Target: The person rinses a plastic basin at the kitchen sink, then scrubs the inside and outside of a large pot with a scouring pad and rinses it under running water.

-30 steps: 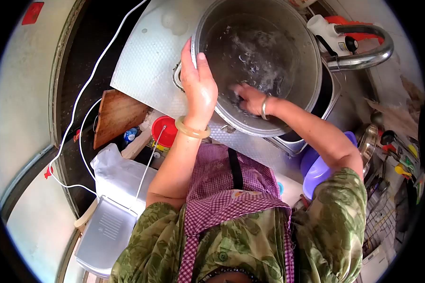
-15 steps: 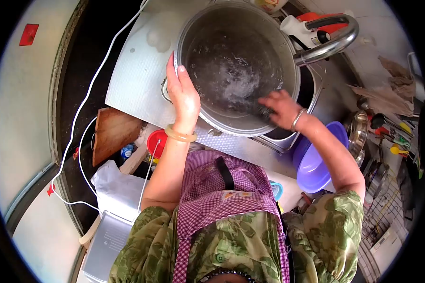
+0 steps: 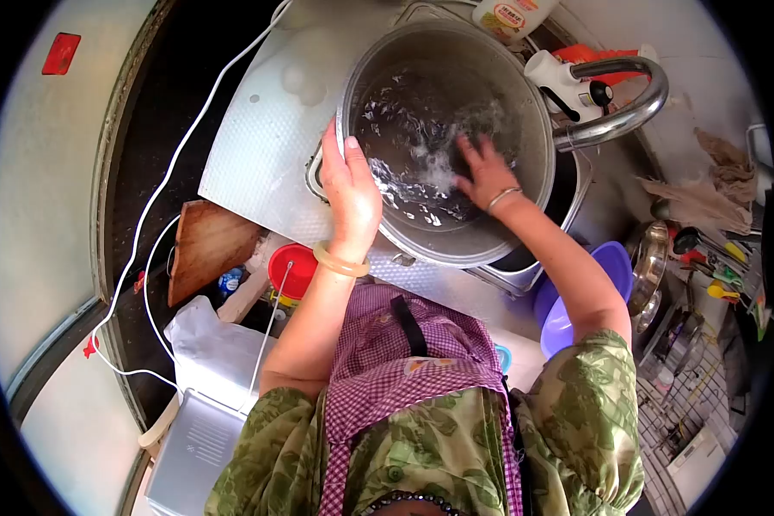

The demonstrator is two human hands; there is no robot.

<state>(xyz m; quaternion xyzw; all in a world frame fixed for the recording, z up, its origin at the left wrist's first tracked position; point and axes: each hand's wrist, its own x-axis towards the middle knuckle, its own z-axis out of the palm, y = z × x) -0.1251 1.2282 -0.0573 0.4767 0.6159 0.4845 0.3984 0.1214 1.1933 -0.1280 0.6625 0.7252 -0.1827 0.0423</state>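
Observation:
A large metal pot (image 3: 537,95) holds rippling water (image 3: 413,129) and sits partly over the sink (image 3: 576,185). My left hand (image 3: 353,191) grips the pot's left rim, thumb on top and fingers along the outer wall. Inside the pot, toward its right side, my right hand (image 3: 486,172) has its fingers spread at the water, slightly blurred, and nothing shows in it. A curved metal faucet (image 3: 619,129) reaches out at the right of the pot.
Purple basins (image 3: 611,262) stand right of my apron. A red bucket (image 3: 292,271), a wooden board (image 3: 206,245) and a grey lidded bin (image 3: 198,439) are at the left. A white bottle (image 3: 516,17) stands behind the pot; utensils hang at the far right.
My right hand has moved from near the pot's lower right wall further into the pot, and the water's ripples have shifted. My left hand stays on the rim. The view has shifted slightly.

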